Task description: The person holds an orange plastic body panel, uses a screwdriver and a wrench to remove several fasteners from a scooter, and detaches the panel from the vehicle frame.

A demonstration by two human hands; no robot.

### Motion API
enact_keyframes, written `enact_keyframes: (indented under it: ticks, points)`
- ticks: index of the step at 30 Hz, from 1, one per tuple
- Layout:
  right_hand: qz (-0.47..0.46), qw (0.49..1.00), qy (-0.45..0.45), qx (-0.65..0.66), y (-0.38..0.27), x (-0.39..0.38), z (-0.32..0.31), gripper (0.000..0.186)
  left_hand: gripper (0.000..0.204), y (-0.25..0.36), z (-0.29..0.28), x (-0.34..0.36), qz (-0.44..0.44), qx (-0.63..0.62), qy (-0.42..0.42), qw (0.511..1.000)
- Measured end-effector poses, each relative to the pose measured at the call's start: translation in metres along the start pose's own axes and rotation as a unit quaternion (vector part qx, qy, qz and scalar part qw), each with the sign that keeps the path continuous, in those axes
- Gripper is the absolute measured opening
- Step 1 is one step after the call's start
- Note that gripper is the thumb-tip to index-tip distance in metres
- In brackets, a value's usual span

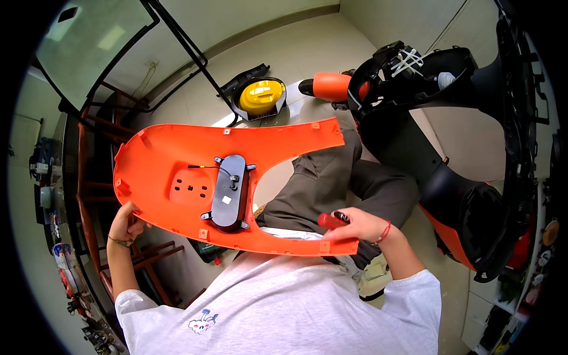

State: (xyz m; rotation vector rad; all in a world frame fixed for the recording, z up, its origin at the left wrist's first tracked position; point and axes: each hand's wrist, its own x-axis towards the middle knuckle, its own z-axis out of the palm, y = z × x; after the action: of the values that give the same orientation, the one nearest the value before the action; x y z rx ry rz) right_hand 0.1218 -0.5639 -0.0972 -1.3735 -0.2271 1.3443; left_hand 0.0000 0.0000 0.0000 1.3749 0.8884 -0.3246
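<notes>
Across my lap I hold a curved orange scooter body panel (160,145), its inner side up, clip tabs along its edges. A black oval lamp unit (228,198) with metal mounting tabs and a short cable is seated on it. My left hand (126,223) is closed round the panel's near left edge, some fingers hidden beneath. My right hand (355,225) is closed at the tip of the panel's near right arm. In that same hand is a red-handled tool (331,221) with a dark part; its exact kind is unclear.
To the right stands a partly stripped scooter (396,136) with black bodywork and an orange front fender (331,87). A yellow hard hat (260,97) sits in a dark tray on the floor ahead. Wooden chairs (89,171) and a glass-topped table (94,47) are at left.
</notes>
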Motion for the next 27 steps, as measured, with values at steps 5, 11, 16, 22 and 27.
enact_keyframes:
  ticks: [5,11,16,22,27]
  points:
    - [-0.001,0.96,0.197,0.198,-0.009,0.013,-0.019,0.023,0.024,-0.039,0.0,-0.008,0.043,-0.087,0.034,0.995]
    - [-0.113,0.89,0.438,0.049,-0.019,-0.01,-0.043,0.023,0.024,-0.039,0.031,0.012,0.102,-0.129,0.029,0.986]
    - [-0.083,0.848,0.523,0.012,0.003,-0.026,-0.04,0.02,0.023,-0.012,0.081,0.078,0.101,-0.119,0.033,0.987]
    - [-0.031,0.844,0.534,0.045,0.038,-0.035,-0.017,0.028,0.024,0.015,0.133,0.159,0.087,-0.213,-0.001,0.973]
    - [0.018,0.834,0.548,0.062,0.043,-0.033,-0.01,0.027,0.025,0.057,0.195,0.235,0.063,-0.287,-0.014,0.956]
